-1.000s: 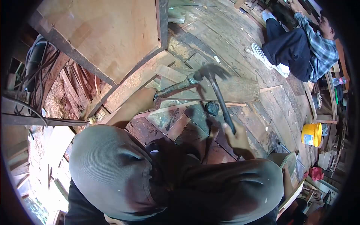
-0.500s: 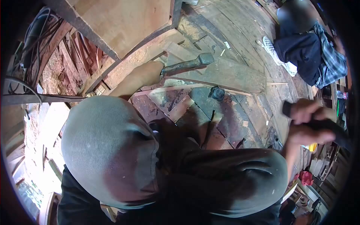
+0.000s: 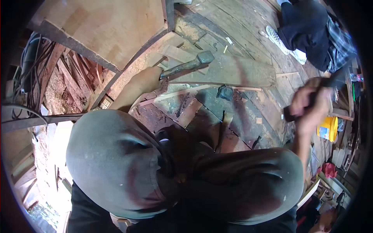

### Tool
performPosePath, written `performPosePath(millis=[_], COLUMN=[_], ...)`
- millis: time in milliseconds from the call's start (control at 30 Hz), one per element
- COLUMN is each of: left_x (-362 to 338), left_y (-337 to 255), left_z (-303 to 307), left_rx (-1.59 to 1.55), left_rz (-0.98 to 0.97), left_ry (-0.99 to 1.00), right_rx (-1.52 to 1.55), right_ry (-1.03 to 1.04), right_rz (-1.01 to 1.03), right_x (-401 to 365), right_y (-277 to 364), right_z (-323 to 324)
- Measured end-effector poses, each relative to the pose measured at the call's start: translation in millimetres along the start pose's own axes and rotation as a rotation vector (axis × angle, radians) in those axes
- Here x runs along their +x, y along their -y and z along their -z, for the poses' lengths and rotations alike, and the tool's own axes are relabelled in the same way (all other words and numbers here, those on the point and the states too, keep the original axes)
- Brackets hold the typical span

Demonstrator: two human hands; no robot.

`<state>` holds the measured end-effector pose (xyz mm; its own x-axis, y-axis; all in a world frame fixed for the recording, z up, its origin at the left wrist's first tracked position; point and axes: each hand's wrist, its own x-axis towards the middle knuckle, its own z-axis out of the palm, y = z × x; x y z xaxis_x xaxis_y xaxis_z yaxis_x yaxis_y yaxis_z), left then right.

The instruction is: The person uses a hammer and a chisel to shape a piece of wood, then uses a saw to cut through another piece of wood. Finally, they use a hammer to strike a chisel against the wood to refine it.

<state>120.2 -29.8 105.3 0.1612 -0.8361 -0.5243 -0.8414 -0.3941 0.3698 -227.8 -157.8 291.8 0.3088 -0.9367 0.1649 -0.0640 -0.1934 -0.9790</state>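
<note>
My left hand (image 3: 152, 77) is wrapped around the handle of a hammer (image 3: 182, 70). The hammer's blocky metal head lies over a flat grey wooden board (image 3: 241, 72) on the floor. On the right, my right hand (image 3: 311, 101), slightly blurred, grips a long dark tool (image 3: 337, 79) held up off the floor. Its far end points to the upper right, and its kind cannot be made out. Below the board sits a small dark blocky object (image 3: 225, 92). Both my knees are bent in front of me.
Another person in dark trousers (image 3: 305, 33) and checkered shoes (image 3: 276, 39) is at the upper right. A wooden panel (image 3: 105, 27) stands at the upper left, near scrap wood (image 3: 74, 77) and black cables (image 3: 33, 66). A yellow bucket (image 3: 328, 129) is at the right.
My right hand has turned and risen, so the dark tool now slants to the upper right instead of the lower right. The left hand keeps its hold on the hammer. The view has shifted slightly.
</note>
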Motion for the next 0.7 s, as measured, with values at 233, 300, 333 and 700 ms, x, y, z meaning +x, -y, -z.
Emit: performPosePath(millis=[233, 300, 333, 700], left_x=[4, 3, 3, -1], left_y=[6, 5, 6, 17], left_z=[-8, -5, -5, -13], left_rx=[-0.047, -0.038, -0.033, -0.037], left_rz=[-0.058, -0.061, -0.057, -0.074], left_ry=[-0.013, -0.021, -0.02, -0.022], right_rx=[0.158, 0.43, 0.369, -0.249], right_ry=[0.748, 0.32, 0.346, 0.325], right_rz=[0.583, 0.11, 0.13, -0.592], right_x=[61, 12, 2, -95], right_y=[96, 33, 3, -175], right_z=[53, 51, 17, -36])
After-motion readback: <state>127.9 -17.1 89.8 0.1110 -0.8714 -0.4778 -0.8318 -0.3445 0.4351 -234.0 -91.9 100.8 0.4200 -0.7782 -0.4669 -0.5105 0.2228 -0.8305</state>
